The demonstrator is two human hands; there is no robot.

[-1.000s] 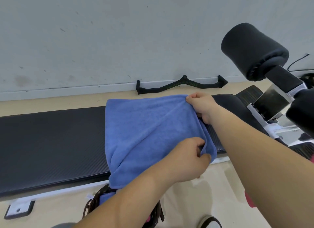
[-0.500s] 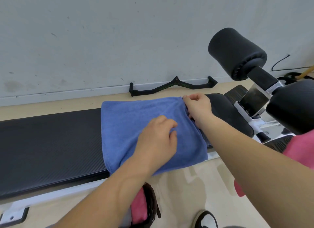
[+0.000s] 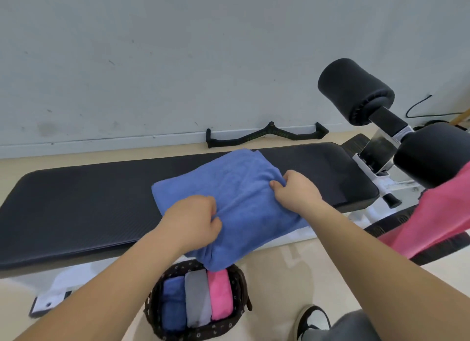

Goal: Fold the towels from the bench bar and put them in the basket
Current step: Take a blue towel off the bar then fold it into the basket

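Both hands, left hand [image 3: 195, 222] and right hand [image 3: 296, 193], now clutch the folded towel [image 3: 236, 185]; it has slid off the tabletop [image 3: 76, 203] edge toward basket [image 3: 151, 312]; folding looks finished.

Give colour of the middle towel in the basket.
Grey towel, between a blue towel and a pink towel. Head view, the only one.

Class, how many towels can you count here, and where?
5: a blue towel on the bench; a blue roll, grey roll and pink roll in the basket; a pink towel hanging at right. Others may be hidden.
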